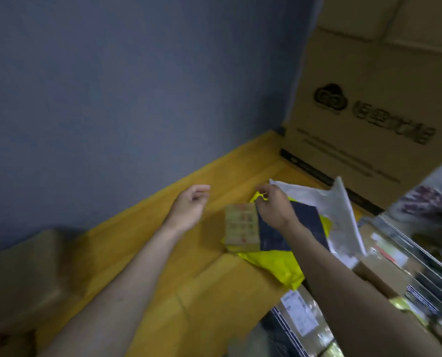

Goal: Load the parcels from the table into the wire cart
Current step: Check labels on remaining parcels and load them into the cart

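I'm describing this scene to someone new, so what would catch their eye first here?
The bright yellow parcel on the wooden table stands out most, with a small brown box and a dark flat parcel lying on it. The right hand pinches its far corner while the left hand hovers empty. A big printed carton stands behind, at the right.

R hand [275, 207] pinching yellow parcel [276, 266] corner | L hand [190, 204] loose, empty | wire cart [395, 266] right, parcels inside

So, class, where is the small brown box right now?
In the head view, the small brown box sits mid-table on the yellow bag, just left of the dark blue parcel.
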